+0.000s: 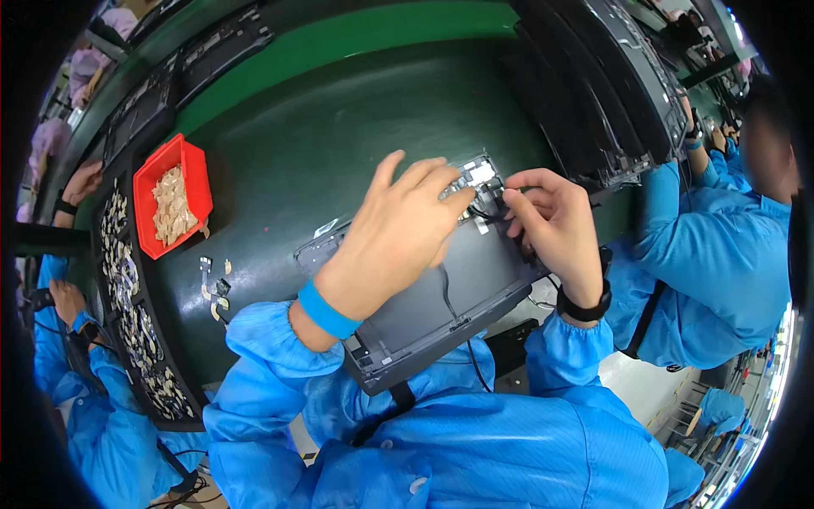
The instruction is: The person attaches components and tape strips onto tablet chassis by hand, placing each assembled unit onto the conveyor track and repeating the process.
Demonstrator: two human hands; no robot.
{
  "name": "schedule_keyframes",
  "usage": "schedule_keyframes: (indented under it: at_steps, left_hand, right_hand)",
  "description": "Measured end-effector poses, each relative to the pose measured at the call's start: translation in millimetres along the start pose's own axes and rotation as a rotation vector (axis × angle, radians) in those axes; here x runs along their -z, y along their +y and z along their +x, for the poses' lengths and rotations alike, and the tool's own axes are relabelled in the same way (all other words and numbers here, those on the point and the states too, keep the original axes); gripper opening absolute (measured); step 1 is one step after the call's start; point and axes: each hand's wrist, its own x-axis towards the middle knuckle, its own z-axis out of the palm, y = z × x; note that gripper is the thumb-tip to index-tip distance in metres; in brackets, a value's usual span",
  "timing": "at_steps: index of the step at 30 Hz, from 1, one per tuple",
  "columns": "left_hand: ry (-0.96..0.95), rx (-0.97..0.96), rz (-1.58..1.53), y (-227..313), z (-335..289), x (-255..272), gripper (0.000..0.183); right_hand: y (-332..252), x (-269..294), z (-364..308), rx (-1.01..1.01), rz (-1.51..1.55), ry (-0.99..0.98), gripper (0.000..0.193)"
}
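A dark laptop chassis part lies tilted before me, its front edge toward my body. A bright circuit area with small metal parts shows at its far edge. My left hand reaches over the part, fingers spread and bent down, the tips by the circuit area. At the far right corner, my right hand has thumb and forefinger pinched together; what sits between them is too small to make out. A thin black cable runs across the part and over its near edge. Another dark loop lies between my hands.
Left on the green mat stand a red bin of small tan pieces and a black compartment tray with many small parts. Loose flex cables lie beside them. Stacked dark panels rise at far right. Co-workers sit on both sides.
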Motion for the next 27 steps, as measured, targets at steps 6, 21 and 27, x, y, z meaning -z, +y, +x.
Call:
schedule_keyframes:
  at_steps: [6,21,27]
  left_hand:
    - [0.135,0.017,-0.528,11.7,16.2,-31.4,0.028]
    - [0.052,-0.042,-0.366,20.7,26.3,-35.2,0.014]
    - [-0.016,-0.046,-0.219,25.6,31.7,-30.4,0.013]
  right_hand:
    - [7.4,7.0,-6.7,-0.059,0.308,-0.051,0.031]
    - [37.7,25.5,-5.6,-0.054,0.473,0.126,0.025]
    - [48.1,23.8,-7.8,-0.047,0.447,0.126,0.026]
